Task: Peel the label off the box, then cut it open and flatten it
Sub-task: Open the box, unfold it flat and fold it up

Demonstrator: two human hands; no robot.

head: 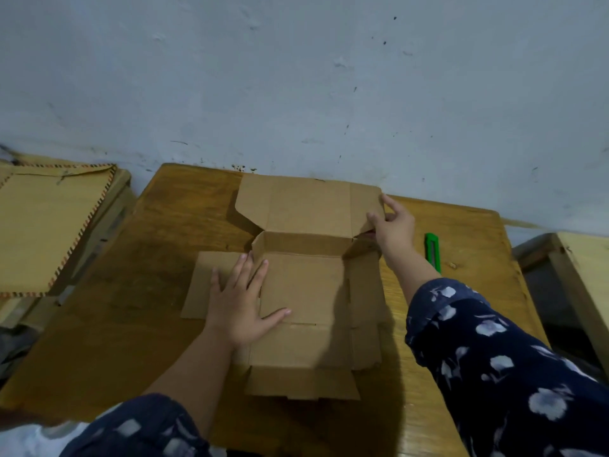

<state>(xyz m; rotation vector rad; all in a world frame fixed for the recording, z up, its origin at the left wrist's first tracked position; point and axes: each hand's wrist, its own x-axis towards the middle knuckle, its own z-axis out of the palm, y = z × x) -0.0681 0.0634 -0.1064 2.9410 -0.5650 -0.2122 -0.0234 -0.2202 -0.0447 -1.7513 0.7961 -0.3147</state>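
Note:
A brown cardboard box [304, 285] lies opened out in the middle of the wooden table [138, 324], its side and front flaps spread nearly flat and its lid panel raised toward the wall. My left hand [239, 301] presses flat, fingers apart, on the box's left flap and floor. My right hand [393, 225] reaches to the far right corner of the lid and pinches its side flap between thumb and fingers. A green box cutter [432, 252] rests on the table just right of my right wrist. I see no label on the inner faces that show.
A pale blue wall [296, 87] stands right behind the table. A woven mat with a stitched edge [43, 232] lies on a surface to the left. A wooden frame [573, 282] sits past the table's right edge.

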